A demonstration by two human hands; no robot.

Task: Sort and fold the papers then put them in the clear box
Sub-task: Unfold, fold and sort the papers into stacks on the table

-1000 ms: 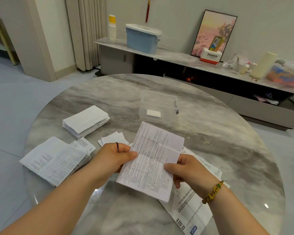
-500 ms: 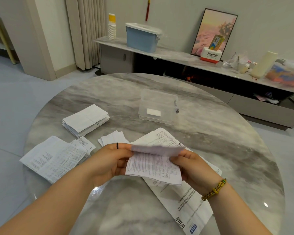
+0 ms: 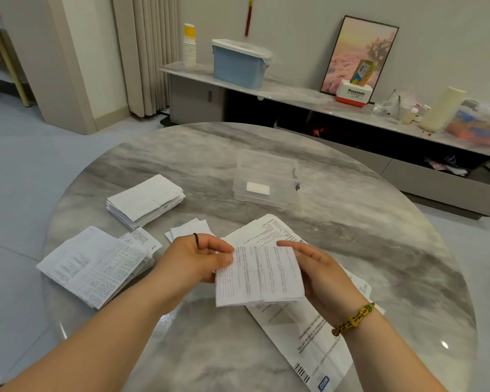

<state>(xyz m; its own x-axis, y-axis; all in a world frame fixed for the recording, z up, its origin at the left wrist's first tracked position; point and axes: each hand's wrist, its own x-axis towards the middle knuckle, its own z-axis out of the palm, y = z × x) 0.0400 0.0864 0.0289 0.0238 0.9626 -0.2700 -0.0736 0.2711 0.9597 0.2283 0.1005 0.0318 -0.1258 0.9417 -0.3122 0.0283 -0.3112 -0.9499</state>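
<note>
Folded paper (image 3: 259, 275) ctr frame, thin, floppy; left hand (image 3: 194, 257) pinches left edge, right hand (image 3: 318, 271) grips right edge; hold near crease.

A round grey marble desk (image 3: 351, 222) stands on a pale tiled floor (image 3: 26, 171). Behind it a long low cabinet (image 3: 198, 100) runs along the grey wall (image 3: 309, 21), carrying a blue bin (image 3: 238, 66), stacked cups (image 3: 189, 49) and a leaning picture (image 3: 359, 49). Beige curtains (image 3: 145, 52) hang at the left.
</note>
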